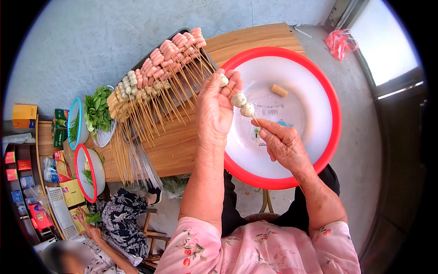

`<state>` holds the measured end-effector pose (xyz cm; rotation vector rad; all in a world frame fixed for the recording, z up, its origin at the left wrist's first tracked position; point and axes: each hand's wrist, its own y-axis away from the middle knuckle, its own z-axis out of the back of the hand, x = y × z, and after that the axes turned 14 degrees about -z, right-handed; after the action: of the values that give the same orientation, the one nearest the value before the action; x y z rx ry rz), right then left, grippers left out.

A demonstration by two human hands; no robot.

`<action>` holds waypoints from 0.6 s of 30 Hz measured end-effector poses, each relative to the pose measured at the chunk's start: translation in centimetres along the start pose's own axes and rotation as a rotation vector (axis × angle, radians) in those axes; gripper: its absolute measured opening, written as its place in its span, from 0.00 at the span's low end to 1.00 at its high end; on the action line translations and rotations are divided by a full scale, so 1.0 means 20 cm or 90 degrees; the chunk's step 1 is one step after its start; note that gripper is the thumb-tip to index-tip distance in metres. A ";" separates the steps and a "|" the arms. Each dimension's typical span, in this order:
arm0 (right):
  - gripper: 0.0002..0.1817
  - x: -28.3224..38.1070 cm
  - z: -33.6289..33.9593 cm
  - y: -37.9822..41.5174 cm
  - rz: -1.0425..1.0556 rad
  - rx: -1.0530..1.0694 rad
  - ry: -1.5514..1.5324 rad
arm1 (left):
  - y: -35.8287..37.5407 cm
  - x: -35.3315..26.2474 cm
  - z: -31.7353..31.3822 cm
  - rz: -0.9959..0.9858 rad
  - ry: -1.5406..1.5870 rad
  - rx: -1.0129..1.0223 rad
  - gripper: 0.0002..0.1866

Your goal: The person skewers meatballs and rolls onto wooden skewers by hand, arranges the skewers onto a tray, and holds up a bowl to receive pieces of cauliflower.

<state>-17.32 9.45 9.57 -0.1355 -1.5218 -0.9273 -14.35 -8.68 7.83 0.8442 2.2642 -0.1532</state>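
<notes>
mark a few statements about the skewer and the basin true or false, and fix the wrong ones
1. The right hand holds the skewer. True.
2. The skewer carries five balls. False: it carries three.
3. The basin has a red rim. True.
4. The brown piece lies on the wooden table. False: it lies inside the basin.
5. The left hand is at the ball farthest from the right hand. True.

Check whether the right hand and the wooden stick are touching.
Touching. The head view shows the right hand pinching the wooden stick between thumb and fingers, just below the lowest speckled ball.
</notes>
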 end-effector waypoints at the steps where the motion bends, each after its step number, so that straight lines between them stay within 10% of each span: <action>1: 0.15 0.00 0.00 0.00 0.000 0.001 0.000 | 0.00 0.00 0.00 0.012 -0.003 0.003 0.14; 18: 0.15 0.00 -0.01 0.01 0.008 -0.034 -0.028 | 0.04 0.06 -0.01 0.056 -0.019 0.025 0.12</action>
<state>-17.09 9.43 9.57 -0.2044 -1.5349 -0.9618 -14.67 -7.38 7.28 0.9535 2.1982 -0.1705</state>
